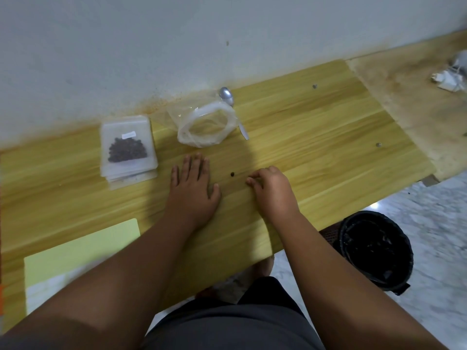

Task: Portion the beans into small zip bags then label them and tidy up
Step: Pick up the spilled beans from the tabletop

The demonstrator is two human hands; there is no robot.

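A stack of small zip bags (127,147) lies at the table's back left; the top bag holds dark beans and carries a white label. A large clear plastic bag (206,125) with a rolled rim sits beside the stack, looking empty. Behind it lies a metal spoon (228,99). One loose dark bean (232,174) rests on the wood between my hands. My left hand (194,188) lies flat on the table, fingers straight. My right hand (271,189) has its fingers curled down, fingertips on the table just right of the bean, holding nothing I can see.
A pale yellow-green sheet (80,248) lies at the near left of the wooden table (328,137). A black bin (376,251) with a black liner stands on the floor off the table's right front edge. White crumpled items (449,77) lie far right by the wall.
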